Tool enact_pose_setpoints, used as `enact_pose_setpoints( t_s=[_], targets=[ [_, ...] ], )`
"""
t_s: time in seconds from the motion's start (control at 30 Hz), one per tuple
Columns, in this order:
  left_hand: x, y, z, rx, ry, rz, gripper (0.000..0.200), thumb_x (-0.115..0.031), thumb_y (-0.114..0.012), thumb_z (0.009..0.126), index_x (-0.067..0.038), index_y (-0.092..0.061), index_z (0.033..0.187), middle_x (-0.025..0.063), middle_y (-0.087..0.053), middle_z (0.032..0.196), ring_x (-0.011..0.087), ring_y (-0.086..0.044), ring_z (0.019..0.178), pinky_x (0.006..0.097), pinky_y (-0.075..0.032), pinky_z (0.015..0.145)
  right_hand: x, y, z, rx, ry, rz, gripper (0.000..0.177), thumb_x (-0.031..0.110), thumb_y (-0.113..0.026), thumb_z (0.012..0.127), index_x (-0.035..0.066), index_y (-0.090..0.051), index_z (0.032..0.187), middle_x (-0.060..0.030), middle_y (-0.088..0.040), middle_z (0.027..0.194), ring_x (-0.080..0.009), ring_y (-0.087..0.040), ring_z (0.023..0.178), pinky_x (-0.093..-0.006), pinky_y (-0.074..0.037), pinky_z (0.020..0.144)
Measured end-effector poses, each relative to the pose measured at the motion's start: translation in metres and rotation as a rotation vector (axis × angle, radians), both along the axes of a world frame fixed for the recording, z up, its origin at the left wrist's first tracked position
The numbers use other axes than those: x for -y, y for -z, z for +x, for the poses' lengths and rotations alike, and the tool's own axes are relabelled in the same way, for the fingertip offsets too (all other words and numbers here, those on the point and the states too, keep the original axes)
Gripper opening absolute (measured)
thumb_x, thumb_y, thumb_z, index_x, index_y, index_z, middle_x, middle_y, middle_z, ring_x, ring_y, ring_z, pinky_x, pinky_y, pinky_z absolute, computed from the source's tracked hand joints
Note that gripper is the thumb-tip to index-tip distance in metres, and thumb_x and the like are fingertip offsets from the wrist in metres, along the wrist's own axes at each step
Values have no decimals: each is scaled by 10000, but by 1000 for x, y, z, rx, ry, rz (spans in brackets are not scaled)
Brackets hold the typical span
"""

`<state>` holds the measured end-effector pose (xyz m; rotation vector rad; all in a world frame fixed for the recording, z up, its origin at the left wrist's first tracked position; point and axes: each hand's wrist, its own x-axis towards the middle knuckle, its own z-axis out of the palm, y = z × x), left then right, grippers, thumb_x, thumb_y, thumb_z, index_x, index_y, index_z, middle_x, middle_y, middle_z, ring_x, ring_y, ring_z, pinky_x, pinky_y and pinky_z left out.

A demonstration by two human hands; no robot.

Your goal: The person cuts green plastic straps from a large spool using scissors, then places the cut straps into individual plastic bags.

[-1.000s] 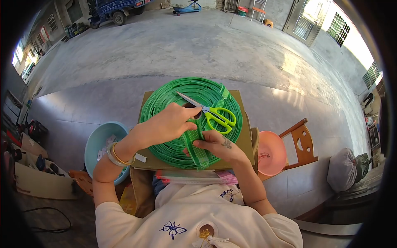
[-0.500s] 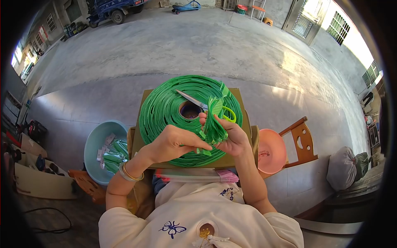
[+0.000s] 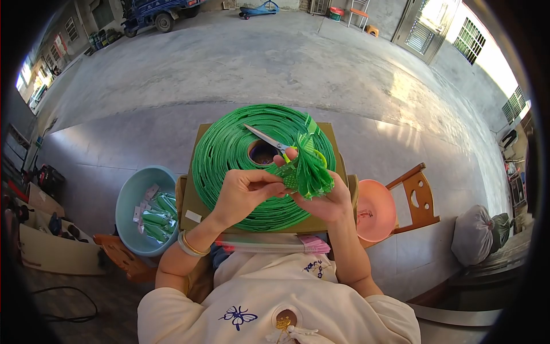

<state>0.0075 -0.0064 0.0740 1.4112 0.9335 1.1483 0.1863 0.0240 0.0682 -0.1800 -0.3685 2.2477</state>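
Observation:
A folded bunch of green patterned ribbon [image 3: 314, 171] is gathered in my right hand [image 3: 331, 202], with the fingers wrapped around its lower part. My left hand [image 3: 246, 195] pinches the left edge of this bunch, fingertips and thumb together. Below both hands lies a large flat roll of green ribbon [image 3: 220, 166] with a round core [image 3: 263, 153] at its centre. A pair of scissors [image 3: 264, 136] rests on the roll, blades toward the upper left. The bunch and my right hand partly cover its yellow-green handles.
The roll sits on a brown box [image 3: 195, 222]. A blue basin [image 3: 122, 200] with green packets [image 3: 160, 218] stands left, a pink basin [image 3: 378, 209] right, beside a wooden chair [image 3: 421, 198]. Clear plastic bags [image 3: 263, 243] lie at my lap.
My left hand has moved up and drawn closer to the bunch. My right hand has turned the bunch slightly to the right, so its folds fan out toward me.

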Motion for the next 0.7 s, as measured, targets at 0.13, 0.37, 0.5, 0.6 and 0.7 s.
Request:
enact_pose_setpoints(
  t_s=[0.13,0.37,0.5,0.6,0.7],
  targets=[
    [3,-3,4,-54,-63,37,74,-6,-645,790,51,-608,818,77,-662,776,92,-628,725,205,-503,662,3,-6,-2,127,120,55,363,208,-394,942,-11,-449,1226,-151,-532,1183,-218,-497,1118,-320,-479,809],
    [8,1,17,23,-119,62,203,-1,-618,810,22,-509,980,77,-655,779,84,-618,701,217,-500,643,11,6,-29,450,723,360,265,163,-403,954,-44,-489,1095,-158,-592,1054,-214,-596,962,-311,-494,821],
    [12,-2,23,448,-74,-67,275,-21,-608,824,18,-469,1058,97,-652,777,113,-635,727,219,-505,644,12,9,-33,608,904,603,270,162,-386,961,-62,-508,1049,-155,-613,1001,-194,-598,929,-299,-482,815],
    [6,-6,17,246,-17,-67,193,-43,-614,827,50,-531,975,113,-649,777,142,-647,737,226,-520,641,17,6,-35,666,927,696,273,157,-385,962,-65,-527,1032,-152,-621,986,-179,-598,892,-287,-471,804],
    [-2,3,10,-48,52,-89,143,-55,-611,832,73,-583,891,117,-646,769,159,-652,726,242,-540,632,20,4,-36,643,913,642,256,137,-396,955,-62,-535,1035,-151,-619,1003,-171,-594,871,-288,-466,798]
  ],
)
